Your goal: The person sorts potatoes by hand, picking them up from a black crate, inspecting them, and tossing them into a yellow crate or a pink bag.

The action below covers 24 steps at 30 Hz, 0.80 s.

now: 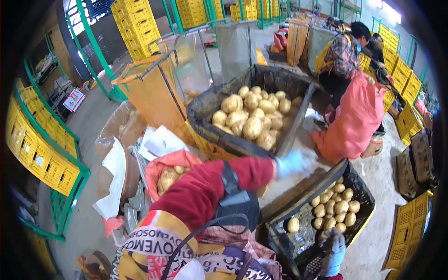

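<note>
My left hand, in a glove with a pale blue cuff, reaches across at the near edge of the upper black-lined crate. Motion smears its fingers, and I see no potato in them. A heap of potatoes fills much of that crate. My right hand, also gloved, hangs over the lower black-lined crate. Its fingers look apart and close to the nearest potatoes, with nothing visible held. These potatoes lie grouped on one side, and a single potato lies apart from them.
A red mesh bag of potatoes stands by my left arm. Beyond the crates are a full red sack and a seated person. Yellow crates are stacked behind. An orange mesh bag on a metal frame stands left.
</note>
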Each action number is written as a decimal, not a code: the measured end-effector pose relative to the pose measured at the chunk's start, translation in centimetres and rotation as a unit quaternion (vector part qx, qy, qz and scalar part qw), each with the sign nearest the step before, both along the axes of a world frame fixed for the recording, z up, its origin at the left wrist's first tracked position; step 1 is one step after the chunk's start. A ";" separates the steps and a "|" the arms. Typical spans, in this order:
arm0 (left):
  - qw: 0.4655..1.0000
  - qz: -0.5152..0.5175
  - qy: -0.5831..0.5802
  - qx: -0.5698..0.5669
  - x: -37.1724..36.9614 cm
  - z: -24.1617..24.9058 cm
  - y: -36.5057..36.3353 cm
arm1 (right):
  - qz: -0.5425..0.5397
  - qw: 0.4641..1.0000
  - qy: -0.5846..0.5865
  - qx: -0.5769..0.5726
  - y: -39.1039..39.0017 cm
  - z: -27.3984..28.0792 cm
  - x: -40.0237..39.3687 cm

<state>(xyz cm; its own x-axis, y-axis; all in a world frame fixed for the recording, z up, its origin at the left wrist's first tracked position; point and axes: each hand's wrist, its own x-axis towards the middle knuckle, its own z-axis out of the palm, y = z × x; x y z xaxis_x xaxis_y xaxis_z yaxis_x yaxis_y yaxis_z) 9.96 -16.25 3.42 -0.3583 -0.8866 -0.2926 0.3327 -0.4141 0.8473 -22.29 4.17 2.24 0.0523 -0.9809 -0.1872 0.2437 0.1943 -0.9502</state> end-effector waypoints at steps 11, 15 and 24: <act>0.713 -0.367 -0.552 -0.228 -18.5 -16.0 7.3 | -0.167 0.982 -0.047 -0.078 5.1 5.3 -8.4; 0.569 -0.347 -0.692 -0.277 -20.6 -20.6 6.3 | -0.220 0.972 -0.075 0.015 7.3 4.8 -10.3; 0.403 -0.410 -0.765 -0.290 -20.5 -29.6 10.6 | -0.193 0.976 -0.095 0.045 8.2 4.4 -12.4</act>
